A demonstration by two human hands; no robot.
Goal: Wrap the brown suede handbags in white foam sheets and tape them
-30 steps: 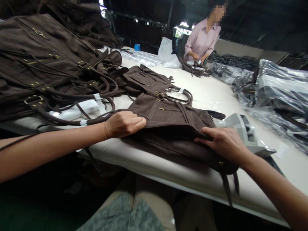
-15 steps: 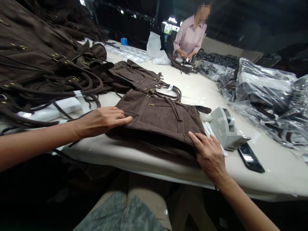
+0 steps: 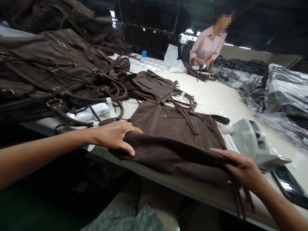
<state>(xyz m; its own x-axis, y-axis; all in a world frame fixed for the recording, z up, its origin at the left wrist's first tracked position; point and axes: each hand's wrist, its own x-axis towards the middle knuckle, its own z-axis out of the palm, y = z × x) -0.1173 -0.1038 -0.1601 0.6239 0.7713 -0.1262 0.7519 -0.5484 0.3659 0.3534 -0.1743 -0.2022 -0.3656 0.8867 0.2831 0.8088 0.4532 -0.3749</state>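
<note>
One soft dark-brown handbag (image 3: 175, 128), brass-coloured fittings, lying along the near edge of the pale table (image 3: 207, 96), its straps overhanging. Left hand (image 3: 117, 137): grasping the handbag's near left corner, fingers above, thumb below. Right hand (image 3: 244, 166): grasping its near right end. One grey plastic tape dispenser (image 3: 249, 141), one flat black phone (image 3: 286, 183): both right of the handbag.

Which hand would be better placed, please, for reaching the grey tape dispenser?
Probably the right hand: it holds the brown bag at the end beside the grey tape dispenser, while the left hand grips the opposite end, farther away.
</note>
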